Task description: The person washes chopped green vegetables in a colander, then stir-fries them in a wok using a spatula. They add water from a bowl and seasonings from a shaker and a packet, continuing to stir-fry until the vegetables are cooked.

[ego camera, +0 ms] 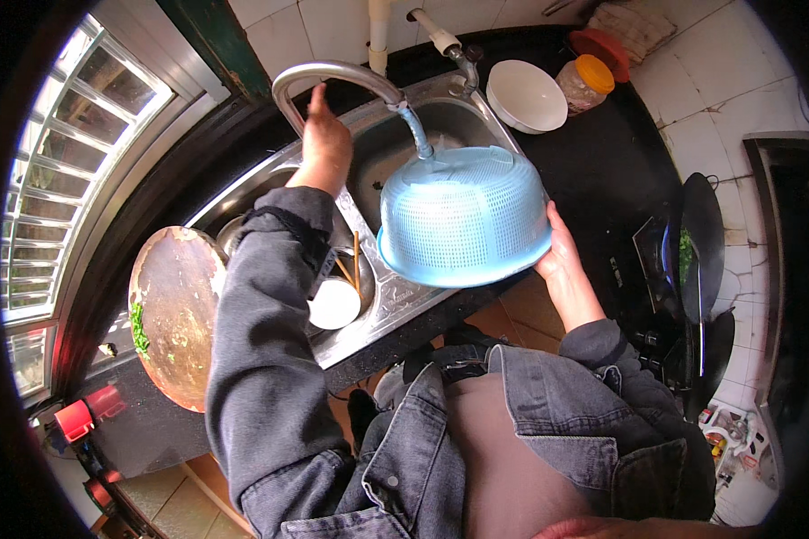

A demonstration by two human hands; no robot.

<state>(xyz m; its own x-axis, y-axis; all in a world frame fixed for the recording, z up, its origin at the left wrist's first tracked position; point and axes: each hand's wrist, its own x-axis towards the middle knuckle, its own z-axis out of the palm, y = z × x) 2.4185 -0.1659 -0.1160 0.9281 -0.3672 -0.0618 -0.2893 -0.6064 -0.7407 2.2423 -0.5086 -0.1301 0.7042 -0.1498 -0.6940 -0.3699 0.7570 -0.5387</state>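
My right hand (pixel 561 250) grips the rim of a light blue plastic colander (pixel 468 215), which is tilted bottom up above the right sink basin (pixel 404 148). Water runs from the curved metal faucet (pixel 337 69) onto the colander's base. My left hand (pixel 328 147) is raised beside the faucet spout, over the sink; whether it touches the spout or holds anything is hard to tell. Below my left forearm, the left basin holds a white bowl (pixel 335 303) and a pair of wooden chopsticks (pixel 356 259).
A white bowl (pixel 527 96) and a jar with an orange lid (pixel 584 82) stand right of the sink. Farther right, a wok (pixel 701 249) with greens sits over a lit burner. At left lies a round chopping board (pixel 175 316) with chopped greens at its edge.
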